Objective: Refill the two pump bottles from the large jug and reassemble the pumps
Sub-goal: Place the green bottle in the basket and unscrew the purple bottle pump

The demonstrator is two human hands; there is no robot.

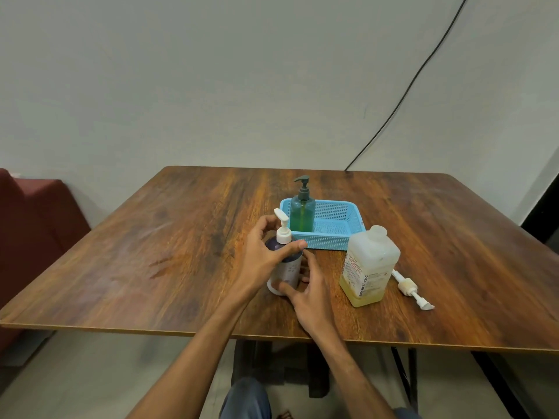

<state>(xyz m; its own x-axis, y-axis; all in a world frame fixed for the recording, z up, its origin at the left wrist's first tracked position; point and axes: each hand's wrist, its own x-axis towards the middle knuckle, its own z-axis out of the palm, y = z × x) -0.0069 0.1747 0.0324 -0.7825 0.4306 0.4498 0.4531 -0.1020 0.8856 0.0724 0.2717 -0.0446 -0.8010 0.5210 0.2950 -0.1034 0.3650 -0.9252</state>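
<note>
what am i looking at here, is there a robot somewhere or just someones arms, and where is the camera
There is no machine here. A person works with two bare hands, and the single picture comes from a wide-angle camera worn on their head, looking forward and down.

The left hand wraps round the top of a purple and white pump bottle. The right hand holds the same bottle low down. The bottle stands on a wooden table.

Behind it, a green pump bottle stands in a blue basket. To the right stands a large jug with yellowish liquid in its lower part. A loose white pump lies on the table beside the jug.
</note>
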